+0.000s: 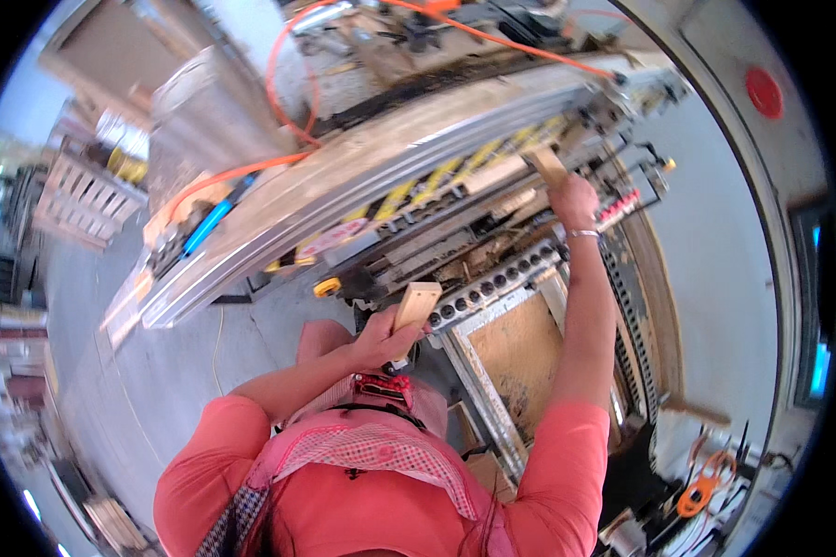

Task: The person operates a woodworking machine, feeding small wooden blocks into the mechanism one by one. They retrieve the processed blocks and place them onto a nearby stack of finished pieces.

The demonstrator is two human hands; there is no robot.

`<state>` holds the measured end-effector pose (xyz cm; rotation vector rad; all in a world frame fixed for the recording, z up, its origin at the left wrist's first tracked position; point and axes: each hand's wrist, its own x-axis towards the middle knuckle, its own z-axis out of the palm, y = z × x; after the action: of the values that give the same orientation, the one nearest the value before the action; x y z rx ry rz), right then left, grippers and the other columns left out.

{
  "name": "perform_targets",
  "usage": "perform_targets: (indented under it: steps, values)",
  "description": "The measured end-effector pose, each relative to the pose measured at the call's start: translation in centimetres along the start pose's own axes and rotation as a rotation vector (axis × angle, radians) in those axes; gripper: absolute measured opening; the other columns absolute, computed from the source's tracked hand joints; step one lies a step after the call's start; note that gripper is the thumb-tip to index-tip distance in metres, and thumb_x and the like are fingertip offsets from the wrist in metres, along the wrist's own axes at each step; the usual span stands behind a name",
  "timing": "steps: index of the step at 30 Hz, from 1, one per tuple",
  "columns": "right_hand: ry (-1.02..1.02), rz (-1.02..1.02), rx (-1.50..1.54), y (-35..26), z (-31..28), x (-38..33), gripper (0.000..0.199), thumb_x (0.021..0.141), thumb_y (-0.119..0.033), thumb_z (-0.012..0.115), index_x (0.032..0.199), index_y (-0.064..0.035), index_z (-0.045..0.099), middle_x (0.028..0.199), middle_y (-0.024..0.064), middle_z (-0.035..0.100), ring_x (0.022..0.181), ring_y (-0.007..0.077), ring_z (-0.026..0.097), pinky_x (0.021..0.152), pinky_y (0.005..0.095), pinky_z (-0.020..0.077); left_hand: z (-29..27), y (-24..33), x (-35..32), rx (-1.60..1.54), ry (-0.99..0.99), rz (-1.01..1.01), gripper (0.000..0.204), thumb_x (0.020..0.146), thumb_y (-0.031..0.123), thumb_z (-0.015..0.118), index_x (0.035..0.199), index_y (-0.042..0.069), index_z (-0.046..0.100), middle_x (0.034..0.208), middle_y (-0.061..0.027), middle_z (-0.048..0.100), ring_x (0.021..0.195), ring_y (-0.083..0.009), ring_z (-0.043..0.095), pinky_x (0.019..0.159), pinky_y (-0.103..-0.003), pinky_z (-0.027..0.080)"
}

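My left hand [377, 340] is closed round a short pale wooden block [418, 304], held upright in front of my waist at the near left end of the machine. Farther off to the right, my right hand [576, 202] grips a second wooden block [547, 166], its far end reaching toward the machine's bed. Between the two hands runs a metal rail [500, 281] with a row of round black holes or rollers. Behind it lies a yellow-and-black striped guard strip [446, 176]. The fingers of my right hand are partly hidden.
A long wooden beam with metal edging [362, 176] crosses beyond the machine. Over it loops an orange hose [279, 160]; a blue tool [218, 221] rests at its left end. A yellow knob [326, 288] juts out near my left hand. A dusty board [515, 357] lies in the frame below.
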<state>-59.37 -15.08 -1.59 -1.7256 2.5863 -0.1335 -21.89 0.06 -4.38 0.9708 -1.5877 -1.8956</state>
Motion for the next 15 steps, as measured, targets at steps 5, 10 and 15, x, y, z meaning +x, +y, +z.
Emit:
perform_targets:
  steps: [5, 10, 15]
  values:
    - [0.011, 0.020, -0.124, 0.7, 0.8, 0.8, 0.038, 0.074, -0.042, 0.060, 0.084, -0.0057, 0.068, 0.081, 0.0185, 0.065, 0.079, 0.0337, 0.064, 0.069, 0.0418, 0.0526, -2.2, -0.3, -4.2, 0.235, 0.238, 0.388, 0.028, 0.087, 0.012, 0.055, 0.113, 0.002, 0.053, 0.099, -0.0055, 0.061, 0.089, -0.0127, 0.056, 0.081, -0.028, 0.044]
    - [-0.050, -0.037, -0.200, -0.4, 0.3, 0.8, 0.041, 0.074, -0.042, 0.062, 0.086, -0.0032, 0.065, 0.085, 0.0200, 0.064, 0.082, 0.0338, 0.064, 0.071, 0.0430, 0.0522, -6.8, 1.9, -14.5, -0.068, 0.544, 0.061, 0.025, 0.086, 0.010, 0.057, 0.109, 0.002, 0.056, 0.098, -0.0030, 0.059, 0.090, -0.0120, 0.056, 0.082, -0.029, 0.045]
    - [0.363, -0.019, -0.203, -0.1, 1.3, -2.7, 0.059, 0.075, -0.040, 0.064, 0.120, -0.0028, 0.050, 0.110, 0.0198, 0.056, 0.098, 0.0354, 0.055, 0.083, 0.0454, 0.0447, -16.3, -1.3, -22.8, -0.214, 1.154, 0.061, 0.026, 0.085, 0.013, 0.059, 0.108, 0.001, 0.055, 0.094, -0.0024, 0.059, 0.086, -0.0090, 0.055, 0.077, -0.026, 0.046]
